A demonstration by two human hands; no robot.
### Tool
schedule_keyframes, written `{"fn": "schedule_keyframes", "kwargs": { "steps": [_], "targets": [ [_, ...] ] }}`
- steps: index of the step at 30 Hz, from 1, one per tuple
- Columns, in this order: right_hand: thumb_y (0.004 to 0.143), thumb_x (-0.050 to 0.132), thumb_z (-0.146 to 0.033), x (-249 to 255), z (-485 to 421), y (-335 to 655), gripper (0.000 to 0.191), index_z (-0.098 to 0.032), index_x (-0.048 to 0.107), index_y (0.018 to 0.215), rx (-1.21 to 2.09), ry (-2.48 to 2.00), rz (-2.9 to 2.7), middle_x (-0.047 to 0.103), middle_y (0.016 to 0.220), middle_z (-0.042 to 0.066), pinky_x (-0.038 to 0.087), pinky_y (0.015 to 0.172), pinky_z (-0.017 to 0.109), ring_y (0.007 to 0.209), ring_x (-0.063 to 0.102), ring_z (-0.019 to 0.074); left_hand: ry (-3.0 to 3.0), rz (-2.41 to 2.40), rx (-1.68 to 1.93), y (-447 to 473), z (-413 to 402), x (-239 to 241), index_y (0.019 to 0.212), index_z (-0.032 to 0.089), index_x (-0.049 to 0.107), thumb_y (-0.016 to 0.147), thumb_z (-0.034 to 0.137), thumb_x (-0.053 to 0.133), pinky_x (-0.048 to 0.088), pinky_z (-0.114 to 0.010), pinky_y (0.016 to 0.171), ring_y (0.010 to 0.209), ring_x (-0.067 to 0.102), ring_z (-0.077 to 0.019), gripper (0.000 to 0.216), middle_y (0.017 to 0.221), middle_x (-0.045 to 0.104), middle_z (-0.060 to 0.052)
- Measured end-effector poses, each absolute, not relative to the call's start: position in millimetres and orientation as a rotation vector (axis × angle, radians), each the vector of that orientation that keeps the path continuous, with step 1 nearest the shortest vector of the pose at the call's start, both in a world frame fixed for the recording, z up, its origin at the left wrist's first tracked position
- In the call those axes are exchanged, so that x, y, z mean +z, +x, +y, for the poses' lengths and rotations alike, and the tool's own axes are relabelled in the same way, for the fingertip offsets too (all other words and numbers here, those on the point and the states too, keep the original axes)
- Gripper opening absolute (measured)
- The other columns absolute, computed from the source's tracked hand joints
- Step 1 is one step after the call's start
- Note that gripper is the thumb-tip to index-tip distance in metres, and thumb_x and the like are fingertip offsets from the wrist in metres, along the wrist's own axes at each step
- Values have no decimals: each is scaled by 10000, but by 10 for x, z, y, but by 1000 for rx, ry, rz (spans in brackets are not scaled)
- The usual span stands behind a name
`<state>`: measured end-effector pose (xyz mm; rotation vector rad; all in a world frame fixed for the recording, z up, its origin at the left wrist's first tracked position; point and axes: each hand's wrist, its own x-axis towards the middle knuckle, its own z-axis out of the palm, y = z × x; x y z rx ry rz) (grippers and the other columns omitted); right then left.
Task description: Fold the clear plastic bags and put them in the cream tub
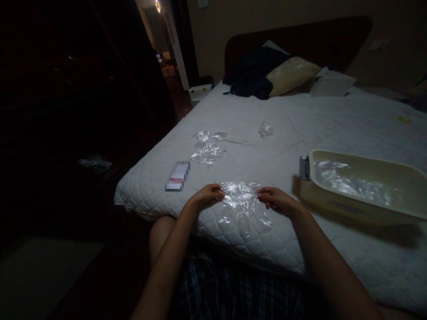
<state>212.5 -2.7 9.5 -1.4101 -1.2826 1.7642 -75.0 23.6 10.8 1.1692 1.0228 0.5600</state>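
Note:
A clear plastic glove (243,202) lies flat on the white quilted bed (273,133) near its front corner. My left hand (208,194) pinches the glove's left edge with curled fingers. My right hand (275,199) pinches its right edge the same way. The glove's fingers point toward me, spread between both hands.
A crumpled heap of clear plastic (207,146) and a smaller wad (265,129) lie farther up the bed. A small blurred packet (178,176) sits left of my hands. A beige tub (360,184) holding more plastic stands at right. Pillows (290,74) and dark clothing (251,73) are at the headboard.

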Motion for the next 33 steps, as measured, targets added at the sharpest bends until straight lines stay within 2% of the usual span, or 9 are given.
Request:
{"fn": "schedule_keyframes", "kwargs": {
  "steps": [2, 8, 11, 14, 17, 22, 28, 33],
  "targets": [
    [621, 675, -363, 111, -47, 2112, 323, -176, 553, 854, 1746, -1404, -1282, 527, 635, -35, 209, 342, 153, 423, 414, 26, 1198, 1010, 602, -747, 225, 46, 777, 124, 558, 582, 245, 693, 259, -157, 424, 454, 375, -18, 267, 565, 452, 55],
    [561, 712, -391, 157, -120, 2034, 380, -167, 539, 815, 1646, -1364, -1304, 485, 573, -52, 276, 386, 179, 440, 404, 43, 1274, 1040, 684, -765, 150, 33, 851, 122, 585, 590, 277, 689, 362, -167, 537, 622, 485, -64, 321, 781, 569, -23],
    [552, 719, -396, 135, -132, 2015, 391, -162, 534, 805, 1612, -1327, -1287, 511, 627, -34, 310, 402, 189, 456, 412, 44, 1349, 1033, 657, -795, 135, 79, 900, 135, 589, 577, 270, 701, 342, -157, 501, 559, 440, -38, 368, 790, 566, -14],
    [561, 716, -389, 89, -129, 2017, 383, -162, 544, 819, 1566, -1294, -1287, 534, 688, -15, 335, 415, 192, 486, 428, 51, 1397, 1029, 626, -804, 123, 103, 936, 133, 578, 584, 263, 692, 275, -155, 433, 461, 339, -14, 392, 671, 521, 27],
    [578, 700, -407, 51, -124, 2025, 374, -160, 557, 821, 1530, -1300, -1323, 538, 682, -8, 355, 433, 201, 500, 440, 61, 1427, 1053, 652, -779, 108, 84, 865, 123, 577, 595, 257, 675, 269, -158, 434, 459, 345, -23, 316, 609, 489, 43],
    [573, 694, -409, 31, -127, 2025, 340, -151, 564, 751, 1483, -1334, -1339, 525, 612, -16, 363, 443, 215, 477, 446, 68, 1474, 1070, 782, -742, 97, -2, 747, 117, 571, 620, 223, 636, 362, -179, 546, 588, 473, -70, 178, 659, 534, 14],
    [609, 657, -394, 51, -146, 2030, 310, -149, 569, 778, 1453, -1436, -1332, 461, 486, -47, 239, 359, 192, 393, 402, 60, 1567, 960, 857, -786, 109, -29, 676, 122, 604, 599, 174, 641, 393, -195, 644, 734, 516, -101, 100, 790, 550, -20],
    [570, 667, -343, 21, -153, 2030, 256, -156, 586, 726, 1439, -1386, -1317, 520, 560, -21, 312, 396, 204, 436, 444, 69, 1527, 997, 779, -808, 99, -8, 683, 119, 616, 593, 216, 659, 388, -189, 598, 714, 515, -100, 140, 838, 551, -37]
  ]
}}
